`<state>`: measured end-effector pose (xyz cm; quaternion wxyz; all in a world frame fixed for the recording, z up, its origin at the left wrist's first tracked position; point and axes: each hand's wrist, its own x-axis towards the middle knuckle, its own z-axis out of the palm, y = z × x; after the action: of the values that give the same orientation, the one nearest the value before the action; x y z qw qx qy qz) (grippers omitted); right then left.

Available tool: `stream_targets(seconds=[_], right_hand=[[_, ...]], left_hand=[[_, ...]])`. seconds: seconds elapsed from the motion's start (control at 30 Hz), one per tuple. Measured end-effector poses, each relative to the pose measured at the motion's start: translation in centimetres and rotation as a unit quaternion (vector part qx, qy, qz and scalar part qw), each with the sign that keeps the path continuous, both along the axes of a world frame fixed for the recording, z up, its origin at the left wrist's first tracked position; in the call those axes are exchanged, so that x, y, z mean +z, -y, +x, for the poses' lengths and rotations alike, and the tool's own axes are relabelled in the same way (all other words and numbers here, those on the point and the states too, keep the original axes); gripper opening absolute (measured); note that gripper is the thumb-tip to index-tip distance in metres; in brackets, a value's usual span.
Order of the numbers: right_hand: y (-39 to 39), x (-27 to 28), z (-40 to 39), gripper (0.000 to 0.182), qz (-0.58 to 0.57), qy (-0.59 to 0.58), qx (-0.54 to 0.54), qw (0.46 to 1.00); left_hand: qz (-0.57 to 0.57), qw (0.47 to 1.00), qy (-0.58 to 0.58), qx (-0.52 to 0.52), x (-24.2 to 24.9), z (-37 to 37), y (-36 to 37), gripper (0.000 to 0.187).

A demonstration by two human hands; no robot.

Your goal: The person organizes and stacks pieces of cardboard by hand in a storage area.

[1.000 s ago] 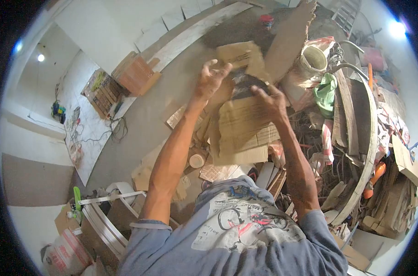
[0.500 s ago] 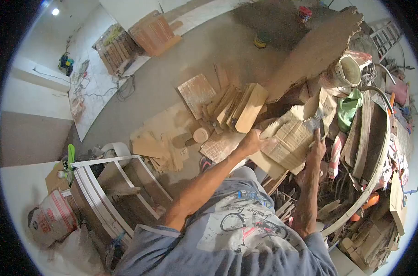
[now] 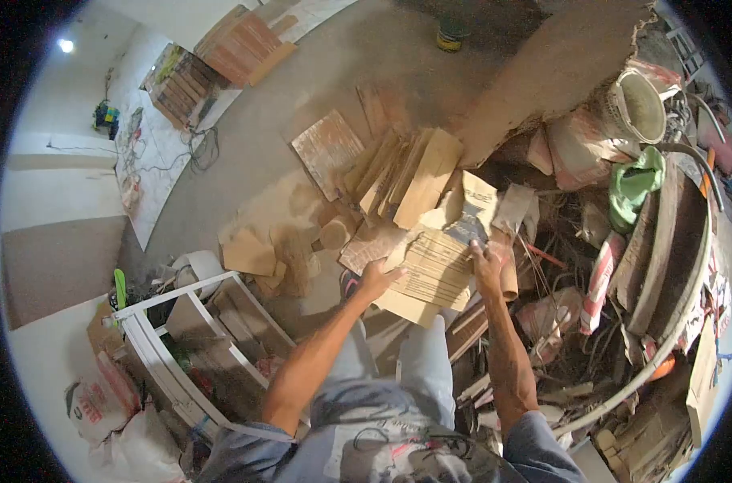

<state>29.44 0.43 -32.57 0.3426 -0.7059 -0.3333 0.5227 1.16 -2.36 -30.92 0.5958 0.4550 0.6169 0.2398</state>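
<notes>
A torn sheet of brown paper (image 3: 437, 270) with printed lines and ragged edges is spread before my knees. My left hand (image 3: 380, 281) pinches its left edge, with the thumb on top. On the right edge, my right hand (image 3: 486, 267) grips the sheet near a dark patch at its torn upper flap. Just beyond the paper leans a row of thin wooden boards (image 3: 421, 181). A short brown roll or tube (image 3: 508, 274) lies beside my right hand. My hands hide parts of both paper edges.
A heap of scrap sticks and torn bags (image 3: 555, 314) fills the right side, with a white bucket (image 3: 641, 109) and green cloth (image 3: 636, 189) above. At left stands a white-framed shelf unit (image 3: 201, 322). Wood offcuts (image 3: 249, 252) lie on the floor ahead.
Both hands have brought the paper left, away from the scrap heap, to in front of my legs. The sheet now lies flatter, with its printing more visible. My view has shifted.
</notes>
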Motion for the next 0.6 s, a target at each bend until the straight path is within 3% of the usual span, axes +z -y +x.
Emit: stream_targets(seconds=[0.07, 0.1, 0.2, 0.3, 0.33, 0.4, 0.5, 0.6], right_hand=[[-3.6, -6.1, -0.9, 0.049, 0.008, 0.017, 0.012, 1.000], [-5.0, -9.3, -0.9, 0.048, 0.009, 0.026, 0.017, 0.999], [-10.9, -14.3, -2.0, 0.049, -0.001, -0.022, 0.021, 1.000], [-15.5, -19.1, -2.6, 0.047, 0.084, -0.041, 0.032, 0.995], [-16.6, -21.4, -2.7, 0.046, 0.060, -0.003, 0.009, 0.998], [-18.6, -25.4, -2.5, 0.045, 0.052, 0.121, 0.050, 0.990], [-19.0, -31.5, -4.0, 0.062, 0.181, 0.385, 0.095, 0.900], [-17.8, -33.1, -7.2, 0.082, 0.183, 0.396, 0.210, 0.875]], left_hand=[[0.063, 0.995, -0.073, 0.023, -2.5, -0.7, -2.1, 0.035], [0.004, 0.998, -0.065, 0.015, -4.4, -1.0, -3.6, 0.033], [0.048, 0.996, -0.057, 0.042, -10.8, -0.8, -8.4, 0.031], [0.108, 0.991, -0.049, 0.061, -17.9, 0.0, -13.3, 0.030], [0.126, 0.989, -0.047, 0.068, -20.3, 0.3, -14.5, 0.030], [0.109, 0.982, -0.150, 0.038, -21.6, 1.4, -17.5, 0.030], [0.085, 0.983, -0.154, 0.052, -28.2, 2.4, -19.2, 0.034], [0.040, 0.976, -0.201, 0.073, -35.2, 1.9, -19.3, 0.038]])
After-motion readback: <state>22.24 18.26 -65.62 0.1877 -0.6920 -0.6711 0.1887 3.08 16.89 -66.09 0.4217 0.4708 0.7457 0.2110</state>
